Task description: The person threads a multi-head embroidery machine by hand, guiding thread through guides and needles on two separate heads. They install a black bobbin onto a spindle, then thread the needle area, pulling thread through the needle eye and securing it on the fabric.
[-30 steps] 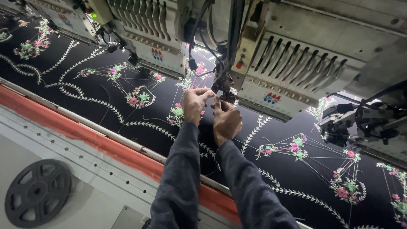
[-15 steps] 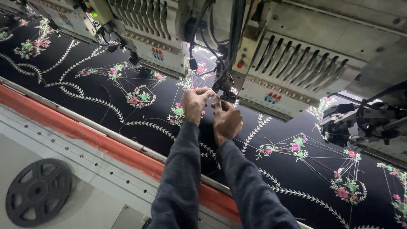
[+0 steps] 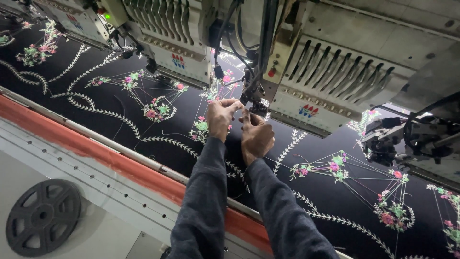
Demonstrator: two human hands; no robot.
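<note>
A multi-head embroidery machine fills the top of the view, from ten o'clock across to three. Beneath it a black fabric stitched with pink and green flowers runs as a long band from ten o'clock down to four. A reddish frame rail edges it, and a dark reel sits at eight o'clock. Both grey sleeves rise from six o'clock. The left hand and right hand meet at centre, fingertips pinched toward the needle area, which lies toward twelve o'clock, just beyond them. The right hand's fingertips sit nearest. Whether either pinch holds thread I cannot tell.
</note>
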